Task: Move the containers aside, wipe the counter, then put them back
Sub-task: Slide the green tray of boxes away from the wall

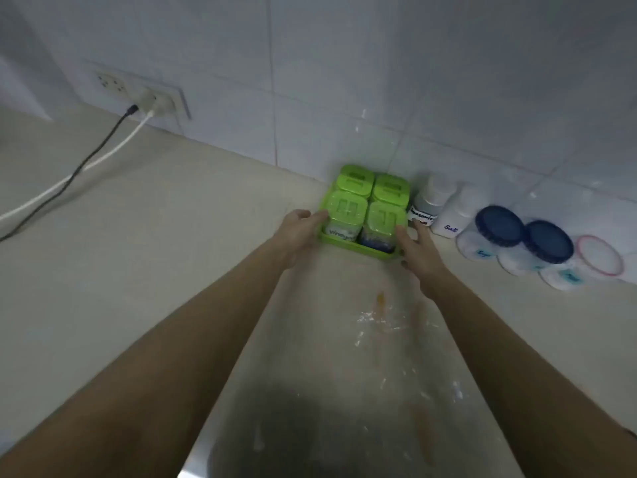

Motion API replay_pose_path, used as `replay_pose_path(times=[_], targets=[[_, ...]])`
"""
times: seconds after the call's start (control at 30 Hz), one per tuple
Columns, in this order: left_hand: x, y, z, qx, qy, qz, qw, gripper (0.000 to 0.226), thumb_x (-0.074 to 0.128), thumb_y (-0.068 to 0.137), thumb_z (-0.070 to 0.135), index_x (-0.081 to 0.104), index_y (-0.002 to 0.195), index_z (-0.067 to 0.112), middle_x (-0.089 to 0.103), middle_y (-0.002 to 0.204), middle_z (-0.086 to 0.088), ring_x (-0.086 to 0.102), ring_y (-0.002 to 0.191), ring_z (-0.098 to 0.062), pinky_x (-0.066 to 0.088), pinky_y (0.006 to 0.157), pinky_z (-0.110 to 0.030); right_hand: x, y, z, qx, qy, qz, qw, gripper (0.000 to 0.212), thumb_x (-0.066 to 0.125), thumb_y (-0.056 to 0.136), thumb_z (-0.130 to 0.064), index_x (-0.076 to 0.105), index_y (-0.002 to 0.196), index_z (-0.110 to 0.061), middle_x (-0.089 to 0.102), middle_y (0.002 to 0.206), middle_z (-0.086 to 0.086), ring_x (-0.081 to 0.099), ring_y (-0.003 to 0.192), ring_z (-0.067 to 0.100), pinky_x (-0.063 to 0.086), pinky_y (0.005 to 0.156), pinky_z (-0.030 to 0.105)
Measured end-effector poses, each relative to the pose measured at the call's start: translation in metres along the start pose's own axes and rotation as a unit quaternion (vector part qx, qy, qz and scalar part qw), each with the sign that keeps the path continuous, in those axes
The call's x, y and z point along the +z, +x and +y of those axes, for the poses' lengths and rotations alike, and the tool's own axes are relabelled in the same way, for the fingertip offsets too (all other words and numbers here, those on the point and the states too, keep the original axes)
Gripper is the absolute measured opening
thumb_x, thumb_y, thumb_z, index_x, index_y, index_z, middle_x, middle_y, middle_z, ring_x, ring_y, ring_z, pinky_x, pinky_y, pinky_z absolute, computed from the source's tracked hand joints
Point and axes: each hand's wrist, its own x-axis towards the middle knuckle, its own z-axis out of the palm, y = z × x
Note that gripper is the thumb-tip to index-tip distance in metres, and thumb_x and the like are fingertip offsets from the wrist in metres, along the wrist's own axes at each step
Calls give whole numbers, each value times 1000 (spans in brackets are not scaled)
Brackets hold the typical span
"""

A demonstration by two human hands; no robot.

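A green tray (365, 249) stands against the tiled wall and carries several green-lidded containers (346, 207). My left hand (299, 232) grips the tray's left side and my right hand (418, 251) grips its right side. To the right stand a seasoning bottle (429, 201), a bottle labelled Salt (455, 215), two blue-lidded jars (499, 225) (548, 241) and a clear jar with a pink rim (599, 255). White powder and an orange smear (379, 312) soil the beige counter (155, 257) in front of the tray.
A wall socket (144, 94) at the back left has a black cable (86, 160) and a white cable (69, 177) trailing leftward over the counter. The tiled wall (379, 81) runs behind everything.
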Motion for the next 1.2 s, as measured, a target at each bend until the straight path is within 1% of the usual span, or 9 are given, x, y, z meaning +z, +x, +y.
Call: replay_pose_path(times=[0.03, 0.1, 0.23, 0.43, 0.63, 0.77, 0.9, 1.07, 1.2], targets=[[3, 1, 2, 1, -1, -1, 1000, 70, 67, 82, 41, 43, 136, 4, 54, 132, -15, 58, 100, -22, 50, 73, -30, 3, 1, -5, -7, 35, 3, 999, 39, 48, 98, -26, 36, 136, -27, 57, 107, -11, 57, 88, 6, 47, 76, 18], [10, 4, 2, 4, 12, 3, 1000, 73, 70, 74, 45, 50, 129, 1, 58, 130, -18, 61, 108, -26, 51, 88, -35, 6, 10, -5, -4, 55, 10, 998, 48, 51, 97, -22, 33, 141, -23, 54, 110, -12, 58, 103, 14, 49, 86, 26], [18, 11, 1, 13, 25, 24, 999, 56, 71, 79, 37, 58, 113, -6, 65, 115, -23, 65, 94, -26, 54, 85, -40, 7, 27, 5, 25, 41, 40, 998, 49, 66, 87, -24, 46, 131, -15, 60, 120, 4, 60, 110, 25, 48, 100, 48], [-8, -9, 5, -35, 20, 2, 999, 46, 73, 78, 23, 60, 109, -8, 65, 96, -14, 63, 71, -18, 56, 60, -24, 13, 18, 3, 46, 49, 27, 997, 73, 68, 86, -24, 30, 142, 3, 55, 127, 14, 54, 103, 19, 44, 90, 31], [-81, -54, -4, -43, -5, 44, 998, 41, 70, 78, 20, 62, 105, -10, 62, 87, -16, 60, 74, -22, 55, 80, -35, 65, -17, -22, 19, 31, -71, 997, 46, 68, 86, -23, 57, 120, 6, 65, 104, 6, 61, 85, 14, 53, 74, 20], [-146, -91, -15, -38, 2, 100, 994, 47, 71, 77, 21, 62, 106, -14, 63, 84, -16, 60, 76, -24, 55, 86, -40, 121, -45, -24, 30, 42, -153, 987, 31, 69, 84, -23, 65, 106, -1, 70, 103, 11, 66, 83, 19, 54, 90, 40], [-203, -131, -36, -48, -3, 149, 988, 45, 72, 77, 22, 63, 105, -13, 65, 80, -13, 62, 69, -21, 57, 64, -25, 174, -78, -22, 22, 20, -215, 976, 29, 68, 86, -20, 65, 108, -1, 68, 99, 10, 65, 77, 13, 53, 87, 38], [-247, -182, -64, -57, -42, 201, 977, 41, 69, 79, 19, 63, 104, -12, 64, 83, -14, 62, 70, -20, 56, 58, -21, 223, -108, -17, -1, 8, -273, 962, 34, 71, 82, -23, 65, 109, -3, 72, 105, 12, 69, 98, 26, 53, 94, 41], [-257, -201, -78, -59, -56, 221, 972, 37, 68, 81, 18, 63, 102, -12, 66, 83, -16, 63, 70, -21, 56, 59, -21, 237, -119, -12, -14, 2, -291, 957, 34, 71, 82, -23, 65, 110, -3, 72, 107, 12, 68, 96, 22, 52, 94, 36]])
